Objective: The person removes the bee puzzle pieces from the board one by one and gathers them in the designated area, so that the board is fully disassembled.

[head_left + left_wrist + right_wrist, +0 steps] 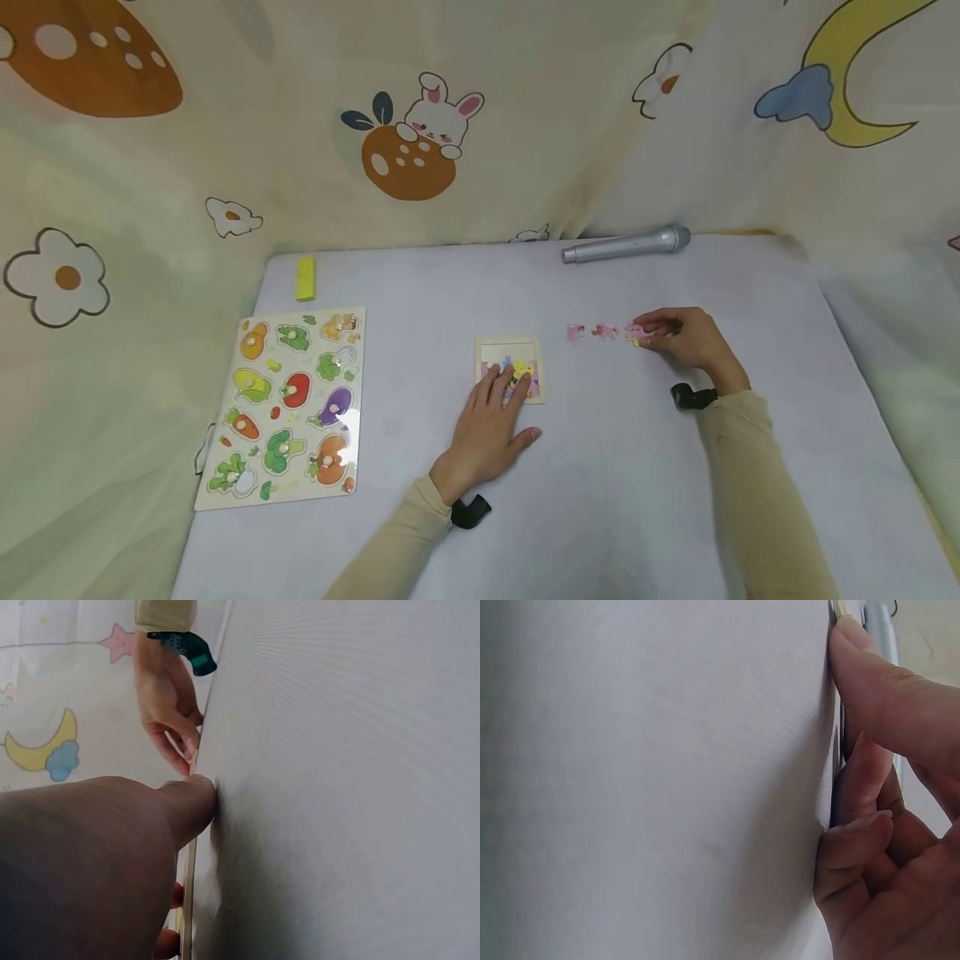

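The left hand (486, 442) rests with fairly straight fingers on a small square puzzle tray (545, 383), covering part of it. Colourful pieces show in the tray's lower part, while its upper part is bare and white. Over to the right, the right hand (688, 337) pinches a pink and yellow puzzle piece (635, 332) between thumb and fingers, at the table surface. Two more pink puzzle pieces lie in a row left of it, a middle piece (604, 332) and a far piece (576, 332). In the right wrist view the thumb (885, 690) hides most of the piece.
A large vegetable peg puzzle board (360, 400) lies on the left of the white table (600, 517). Behind it is a yellow block (305, 278). A silver toy microphone (626, 246) lies along the back edge, before a patterned cloth wall (300, 150).
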Demonstrator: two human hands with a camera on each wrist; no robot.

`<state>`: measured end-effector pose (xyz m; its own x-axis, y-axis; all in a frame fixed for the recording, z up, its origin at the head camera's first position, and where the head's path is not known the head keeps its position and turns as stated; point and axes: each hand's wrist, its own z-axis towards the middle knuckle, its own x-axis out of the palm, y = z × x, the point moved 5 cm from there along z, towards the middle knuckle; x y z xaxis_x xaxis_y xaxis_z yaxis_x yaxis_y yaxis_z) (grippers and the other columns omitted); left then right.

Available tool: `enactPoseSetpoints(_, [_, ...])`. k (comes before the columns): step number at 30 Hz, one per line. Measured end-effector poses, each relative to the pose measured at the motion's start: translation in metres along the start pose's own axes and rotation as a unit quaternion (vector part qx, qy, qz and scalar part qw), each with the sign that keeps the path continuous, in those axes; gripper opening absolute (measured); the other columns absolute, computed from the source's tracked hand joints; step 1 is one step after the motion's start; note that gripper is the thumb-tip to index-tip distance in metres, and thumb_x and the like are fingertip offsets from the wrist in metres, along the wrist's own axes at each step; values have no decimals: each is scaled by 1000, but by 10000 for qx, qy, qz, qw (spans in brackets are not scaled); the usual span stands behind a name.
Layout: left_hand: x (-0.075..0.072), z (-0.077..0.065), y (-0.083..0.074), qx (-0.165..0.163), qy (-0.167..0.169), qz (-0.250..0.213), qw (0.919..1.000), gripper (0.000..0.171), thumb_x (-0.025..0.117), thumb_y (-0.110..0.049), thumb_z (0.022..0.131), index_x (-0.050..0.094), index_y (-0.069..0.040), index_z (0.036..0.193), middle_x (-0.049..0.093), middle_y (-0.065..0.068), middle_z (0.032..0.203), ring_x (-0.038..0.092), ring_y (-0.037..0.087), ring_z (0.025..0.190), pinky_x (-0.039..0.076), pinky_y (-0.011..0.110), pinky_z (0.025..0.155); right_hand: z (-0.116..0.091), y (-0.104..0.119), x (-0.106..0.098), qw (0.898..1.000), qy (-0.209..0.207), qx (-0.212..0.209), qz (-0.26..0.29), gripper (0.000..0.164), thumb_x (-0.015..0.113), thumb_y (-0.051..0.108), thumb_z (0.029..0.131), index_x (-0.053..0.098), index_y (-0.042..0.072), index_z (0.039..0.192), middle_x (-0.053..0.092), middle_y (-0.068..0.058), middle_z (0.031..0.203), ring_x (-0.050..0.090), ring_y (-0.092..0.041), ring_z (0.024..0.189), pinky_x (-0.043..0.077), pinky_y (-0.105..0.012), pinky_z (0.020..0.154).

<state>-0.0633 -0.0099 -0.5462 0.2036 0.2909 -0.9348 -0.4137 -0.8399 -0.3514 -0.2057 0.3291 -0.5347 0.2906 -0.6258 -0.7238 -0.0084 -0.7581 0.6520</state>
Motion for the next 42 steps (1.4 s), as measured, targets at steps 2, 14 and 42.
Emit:
enactPoseSetpoints(2, [0,-1,1,7,-15,11,10000,79,62,-51,105,33,-12,166,32,18,168,19,39,161,23,52,130,-2,1,2,10000,-32,43,26,34,81,15,93,78,12,126,78,-12,108,62,-17,89,46,-23,76])
enactPoseSetpoints(14, [6,-20,-2,15,229,83,9997,80,62,-53,104,33,-12,166,33,17,168,21,39,161,26,51,130,-20,-10,23,9998,32,14,208,37,86,20,91,78,8,125,79,-11,108,64,-12,87,48,-20,73])
enactPoseSetpoints(42, [-5,-8,-8,-128,-185,330,9992,76,58,-54,106,38,-9,164,35,15,169,19,38,163,24,49,131,-8,1,1,9997,-40,-223,-82,35,83,20,94,77,12,127,78,-9,109,63,-9,87,47,-18,74])
